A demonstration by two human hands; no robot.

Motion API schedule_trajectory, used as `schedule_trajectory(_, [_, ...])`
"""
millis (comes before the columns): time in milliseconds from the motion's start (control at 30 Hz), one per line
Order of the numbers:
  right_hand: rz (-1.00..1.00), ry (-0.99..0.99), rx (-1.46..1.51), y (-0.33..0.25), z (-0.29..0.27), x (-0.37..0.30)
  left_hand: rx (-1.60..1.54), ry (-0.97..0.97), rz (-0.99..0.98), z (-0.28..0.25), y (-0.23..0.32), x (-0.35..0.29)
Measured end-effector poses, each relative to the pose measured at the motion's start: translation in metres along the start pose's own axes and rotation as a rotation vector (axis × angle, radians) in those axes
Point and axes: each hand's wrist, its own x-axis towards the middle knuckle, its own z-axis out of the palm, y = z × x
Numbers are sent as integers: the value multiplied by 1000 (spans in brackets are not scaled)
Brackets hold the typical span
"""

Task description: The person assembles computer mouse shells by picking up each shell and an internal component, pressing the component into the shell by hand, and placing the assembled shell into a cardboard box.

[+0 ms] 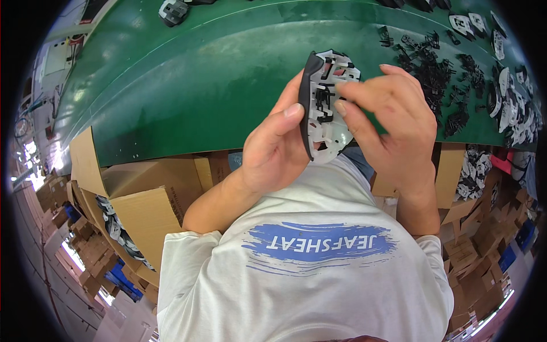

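Observation:
My left hand [279, 139] is wrapped around a curved plastic housing [333, 134], held upright on its edge above the near side of the table. The housing has a black outer rim and a whitish, ribbed inside that faces right. A small black plastic clip piece [325, 102] sits in the middle of that inside. My right hand [393, 114] is at the housing's open side, thumb and forefinger curled in a pinch beside the black clip piece. Whatever lies between those fingertips is too small or hidden to make out.
Loose black clips [430, 74] lie heaped on the green table [228, 68] at right, with several white and black housings [504, 97] beyond. Another housing [173, 12] lies far left. Open cardboard boxes [145, 211] with parts stand below the table edge on both sides.

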Motion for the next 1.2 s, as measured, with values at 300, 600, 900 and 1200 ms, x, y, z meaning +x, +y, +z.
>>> schedule_trajectory(300, [521, 157, 723, 4, 14, -17, -40, 41, -57, 7, -1, 2])
schedule_trajectory(600, [528, 26, 733, -27, 26, -12, 621, 258, 243, -6, -26, 5])
schedule_trajectory(900, [482, -94, 676, -14, 52, -31, 1027, 288, 476, -32, -43, 12])
schedule_trajectory(1200, [547, -85, 596, -12, 53, -37, 1062, 280, 490, -31, -41, 11])
